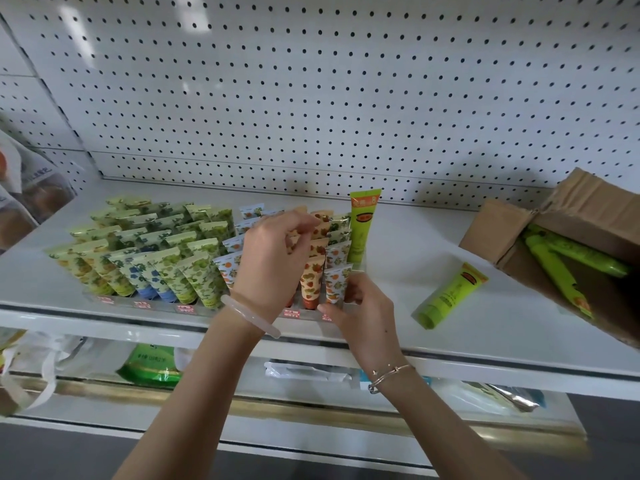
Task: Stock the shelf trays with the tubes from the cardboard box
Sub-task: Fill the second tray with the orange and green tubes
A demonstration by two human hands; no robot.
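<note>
Leaning in over the clear tray [156, 304] at the front of the shelf [415, 237], both hands at work on its right end. Left hand [270, 261] curled down over the rows, fingers bent and seemingly pinching the crimped top of an orange tube [323, 226]. Probably there to square it up in its lane. Too blurred at the fingertips to be sure of the pinch.

Right hand [362, 303] gripping the tray's front right corner, thumb laid along the front lip, fingers tucked behind the last small tube. Most likely bracing the tray against the left hand's nudging.

Small tubes [156, 258] packed upright on their caps, crimped ends up, sorted by pattern. Easy to read and to pull from the front.

Tall green tube [363, 230] standing on its cap at the tray's right end, just beside the small ones, apparently the start of a new row. Second green tube [450, 296] lying flat on the shelf between tray and cardboard box [502, 230], within easy reach. More green tubes [571, 254] inside the tipped, open box, well apart from the tray. Stocking of the green ones barely begun, by the look of it.
</note>
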